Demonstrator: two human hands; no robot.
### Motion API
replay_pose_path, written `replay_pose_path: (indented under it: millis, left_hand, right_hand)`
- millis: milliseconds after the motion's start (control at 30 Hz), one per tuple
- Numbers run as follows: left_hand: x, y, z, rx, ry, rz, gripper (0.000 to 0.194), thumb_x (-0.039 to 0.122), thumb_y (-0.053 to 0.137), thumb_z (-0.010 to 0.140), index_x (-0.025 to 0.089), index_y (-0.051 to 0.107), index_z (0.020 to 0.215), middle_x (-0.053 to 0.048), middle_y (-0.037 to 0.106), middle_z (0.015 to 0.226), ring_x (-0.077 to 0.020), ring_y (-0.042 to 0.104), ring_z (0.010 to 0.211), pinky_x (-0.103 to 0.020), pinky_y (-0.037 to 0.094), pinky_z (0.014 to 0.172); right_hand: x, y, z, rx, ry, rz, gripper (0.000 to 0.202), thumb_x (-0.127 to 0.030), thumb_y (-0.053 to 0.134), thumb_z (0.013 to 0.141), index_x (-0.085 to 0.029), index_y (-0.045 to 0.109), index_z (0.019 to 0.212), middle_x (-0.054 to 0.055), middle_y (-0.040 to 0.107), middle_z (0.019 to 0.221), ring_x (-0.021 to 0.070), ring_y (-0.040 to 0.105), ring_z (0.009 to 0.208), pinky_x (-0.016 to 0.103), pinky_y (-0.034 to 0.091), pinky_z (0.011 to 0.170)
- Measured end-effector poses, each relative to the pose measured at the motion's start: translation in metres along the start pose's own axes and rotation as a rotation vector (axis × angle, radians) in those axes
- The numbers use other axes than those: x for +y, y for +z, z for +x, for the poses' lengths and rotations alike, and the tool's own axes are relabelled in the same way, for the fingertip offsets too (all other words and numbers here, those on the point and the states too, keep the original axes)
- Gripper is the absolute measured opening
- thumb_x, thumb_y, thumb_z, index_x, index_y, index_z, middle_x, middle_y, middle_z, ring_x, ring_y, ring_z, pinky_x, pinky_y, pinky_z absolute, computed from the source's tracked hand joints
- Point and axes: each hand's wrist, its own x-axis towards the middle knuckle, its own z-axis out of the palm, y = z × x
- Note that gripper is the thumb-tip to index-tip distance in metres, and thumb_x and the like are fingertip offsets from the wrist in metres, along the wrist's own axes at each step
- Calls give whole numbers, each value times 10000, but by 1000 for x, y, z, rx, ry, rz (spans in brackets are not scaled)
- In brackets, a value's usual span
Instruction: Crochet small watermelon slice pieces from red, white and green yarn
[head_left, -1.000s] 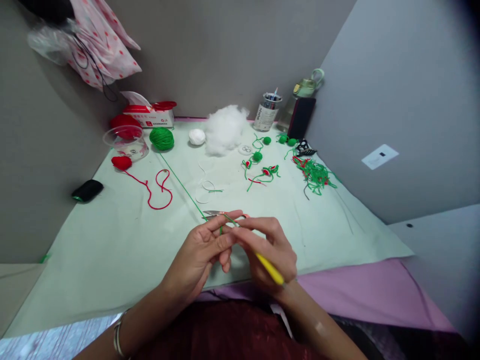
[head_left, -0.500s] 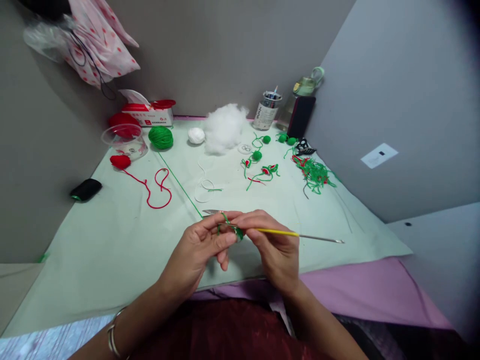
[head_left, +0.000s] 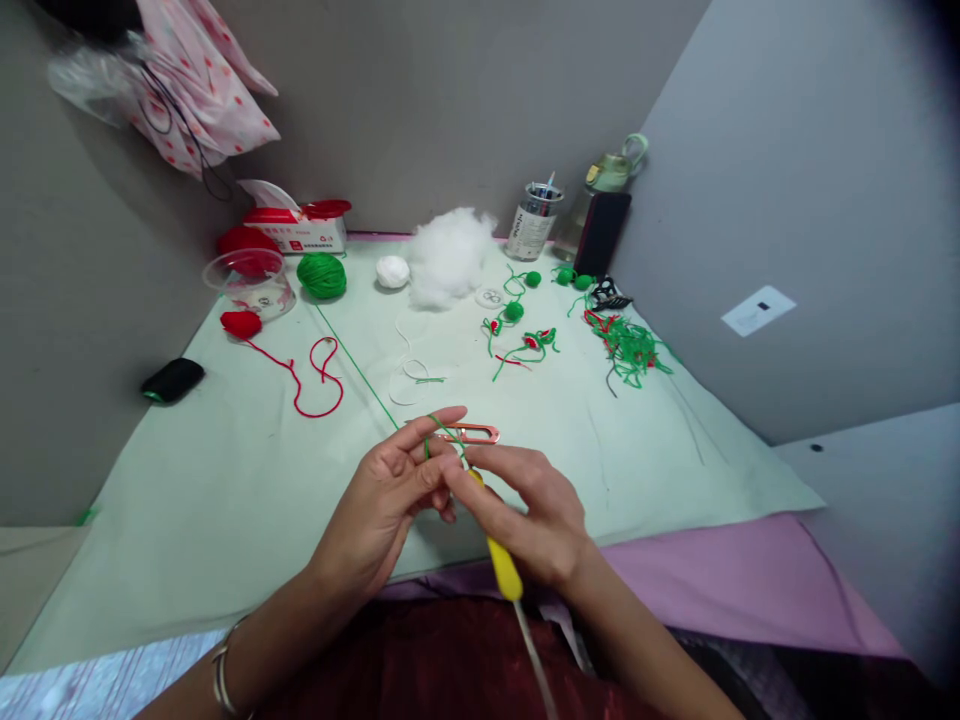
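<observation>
My left hand [head_left: 390,495] is closed in a pinch, with green yarn [head_left: 442,426] looped around its raised index finger. The small green crochet piece at its fingertips is now mostly hidden by my fingers. My right hand [head_left: 536,505] touches the left fingertips and grips a crochet hook [head_left: 502,568] by its yellow handle. The hook's metal back end points down toward my lap, and its working tip is hidden between the hands. Just beyond the fingers lie orange thread snips [head_left: 491,434], partly covered. The working strand runs back to a green yarn ball [head_left: 322,275].
Red yarn [head_left: 241,324], a white yarn ball [head_left: 392,271] and fluffy stuffing [head_left: 451,258] lie further back. Small green crocheted balls [head_left: 514,311] and a heap of yarn scraps [head_left: 634,350] are at right. A pen jar [head_left: 534,225] and a phone [head_left: 602,233] stand behind.
The crochet hook has swung from pointing right to pointing down toward me. My right hand has turned and lowered slightly. The snips' orange handle has come into view.
</observation>
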Motion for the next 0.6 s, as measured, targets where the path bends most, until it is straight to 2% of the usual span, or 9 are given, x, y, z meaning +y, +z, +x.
replay_pose_path:
  millis: [100, 200, 300, 400, 467, 533, 600]
  left_hand:
    - [1, -2, 1, -64, -82, -31, 331, 262, 853, 838, 199, 811, 1160, 24, 618, 707, -42, 486, 543, -139, 465, 518]
    - [4, -5, 3, -42, -75, -16, 314, 227, 857, 828, 194, 817, 1138, 38, 586, 668, -42, 470, 539, -138, 467, 521]
    - [5, -5, 3, 14, -2, 48, 312, 219, 866, 808, 202, 820, 1116, 36, 595, 699, -54, 503, 568, -151, 491, 540]
    - [1, -4, 2, 27, 65, 130, 317, 240, 869, 798, 227, 818, 1111, 30, 623, 784, -61, 545, 585, -182, 523, 566]
    - [-4, -3, 1, 28, 91, 170, 361, 246, 874, 796, 252, 807, 1150, 31, 641, 829, -63, 576, 592, -201, 544, 604]
    - [-8, -2, 0, 20, 96, 172, 422, 254, 871, 810, 272, 782, 1222, 32, 659, 833, -68, 601, 602, -210, 552, 642]
    - [-11, -1, -1, 5, 81, 127, 447, 272, 865, 824, 258, 768, 1260, 27, 664, 799, -74, 598, 603, -204, 541, 635]
  right_hand:
    - [-1, 2, -2, 37, 26, -25, 475, -76, 694, 934, -333, 698, 1333, 57, 784, 1149, 216, 771, 1053, 350, 668, 886]
    - [-2, 3, -1, 159, 159, 186, 359, -119, 632, 988, -300, 725, 1283, 71, 774, 1121, 215, 749, 1040, 382, 647, 883]
    - [1, 3, 4, 248, 390, 491, 235, -169, 584, 1026, -272, 771, 1123, 44, 760, 969, 174, 726, 834, 348, 624, 762]
    - [2, 5, 6, 270, 569, 739, 215, -252, 561, 1050, -279, 773, 1033, 17, 728, 896, 138, 669, 673, 298, 581, 616]
    - [1, 8, 4, 249, 545, 664, 208, -239, 580, 1040, -301, 778, 1050, 13, 724, 904, 142, 676, 704, 296, 586, 633]
    - [-3, 11, 0, 216, 408, 378, 257, -165, 638, 999, -327, 779, 1139, 28, 738, 985, 165, 710, 830, 315, 613, 727]
    - [-6, 14, -5, 164, 237, 96, 398, -99, 680, 952, -347, 747, 1257, 49, 753, 1087, 200, 730, 967, 344, 629, 821]
